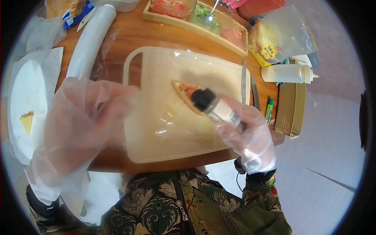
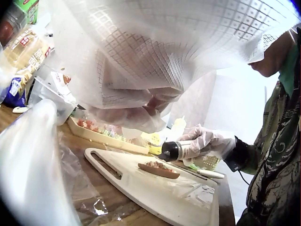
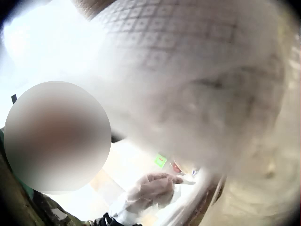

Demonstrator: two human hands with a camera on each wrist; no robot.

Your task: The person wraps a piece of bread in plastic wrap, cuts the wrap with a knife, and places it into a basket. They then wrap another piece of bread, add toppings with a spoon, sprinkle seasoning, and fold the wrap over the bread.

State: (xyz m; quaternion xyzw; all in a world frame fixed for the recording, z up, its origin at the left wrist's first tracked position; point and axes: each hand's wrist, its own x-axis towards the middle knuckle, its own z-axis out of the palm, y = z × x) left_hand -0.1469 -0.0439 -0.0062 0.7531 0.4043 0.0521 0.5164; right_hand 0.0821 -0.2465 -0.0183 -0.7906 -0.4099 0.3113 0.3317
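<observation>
In the head view my right hand (image 1: 252, 135), in a clear plastic glove, grips a seasoning bottle (image 1: 224, 112) with a black cap. The bottle tilts cap-down over a wedge of bread (image 1: 183, 92) topped with red and green bits, and partly covers it in this view. That wedge lies on a cream cutting board (image 1: 156, 137). To the left of the board, my gloved left hand (image 1: 84, 117) hovers with loosely bent fingers and nothing in them. The left wrist view also shows the black-capped bottle (image 2: 187, 149) above the topped wedge (image 2: 159, 170).
A white oval plate (image 1: 17, 78) holding a plain wedge (image 1: 26, 122) stands at left, beside a long white roll (image 1: 92, 39). Behind the board is a wooden tray (image 1: 156, 17) of chopped fillings. Knives (image 1: 255, 92), a squeeze bottle (image 1: 282, 73) and a basket (image 1: 290, 109) line the right.
</observation>
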